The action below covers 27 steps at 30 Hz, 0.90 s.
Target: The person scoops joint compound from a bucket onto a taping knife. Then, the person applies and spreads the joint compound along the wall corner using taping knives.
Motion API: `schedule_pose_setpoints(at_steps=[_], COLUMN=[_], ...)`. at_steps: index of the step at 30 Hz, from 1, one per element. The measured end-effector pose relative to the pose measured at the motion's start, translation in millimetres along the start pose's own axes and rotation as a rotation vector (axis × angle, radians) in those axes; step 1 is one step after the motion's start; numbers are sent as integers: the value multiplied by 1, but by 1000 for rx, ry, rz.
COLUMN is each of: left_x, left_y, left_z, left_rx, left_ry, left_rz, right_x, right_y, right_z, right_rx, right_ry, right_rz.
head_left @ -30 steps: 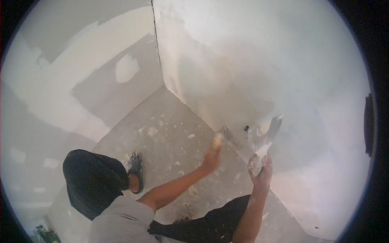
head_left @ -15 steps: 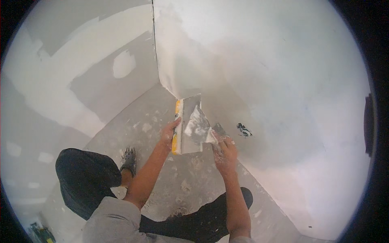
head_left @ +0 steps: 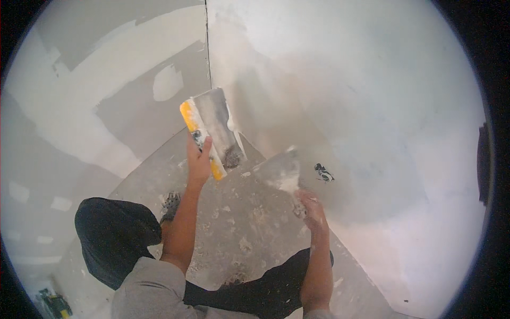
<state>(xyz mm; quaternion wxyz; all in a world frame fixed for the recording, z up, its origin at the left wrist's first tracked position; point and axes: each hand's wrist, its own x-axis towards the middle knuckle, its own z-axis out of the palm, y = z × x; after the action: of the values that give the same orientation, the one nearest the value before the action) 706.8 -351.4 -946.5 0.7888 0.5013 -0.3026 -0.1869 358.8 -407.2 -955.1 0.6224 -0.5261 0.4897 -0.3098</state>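
My left hand [head_left: 198, 159] is closed round the yellow-edged handle of a wide drywall knife [head_left: 213, 125]. Its broad metal blade is tilted near the wall corner, with white compound along the right edge and a dark smudge low down. My right hand [head_left: 312, 208] grips a smaller putty knife [head_left: 281, 169], whose triangular blade points up and left. White compound coats that blade near the handle, and there are smears on my right fingers. The two blades are apart, with the floor between them.
A smooth pale wall [head_left: 382, 133] rises on the right; the left wall [head_left: 133, 117] has white patches over grey. Cables [head_left: 323, 173] poke from the right wall. The floor [head_left: 228, 228] is splattered with compound. My shoe [head_left: 170, 204] and a dark-and-yellow object [head_left: 54, 304] are at left.
The wide knife has moved up and left toward the corner and tilted. The putty knife has come away from its blade, lower and to the right, and the wide blade now carries less compound.
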Motion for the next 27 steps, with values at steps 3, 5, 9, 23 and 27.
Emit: schedule_pose_setpoints(at_steps=[3,5,9,23,27], left_x=[-21,-39,-61,58,148], left_y=[-4,-2,0,-190,-210], left_z=[12,20,33,-60,-37], left_rx=[272,413,375,644,573], left_ry=[-38,-139,-217,105,61], left_rz=[121,50,-53,109,100], right_x=[2,9,20,34,25], right_y=[11,11,9,-9,3], right_z=[20,30,32,5,-3], right_rx=[106,188,328,679,610], right_ry=[-67,-255,-190,-104,-2], right_rz=[182,287,198,23,82])
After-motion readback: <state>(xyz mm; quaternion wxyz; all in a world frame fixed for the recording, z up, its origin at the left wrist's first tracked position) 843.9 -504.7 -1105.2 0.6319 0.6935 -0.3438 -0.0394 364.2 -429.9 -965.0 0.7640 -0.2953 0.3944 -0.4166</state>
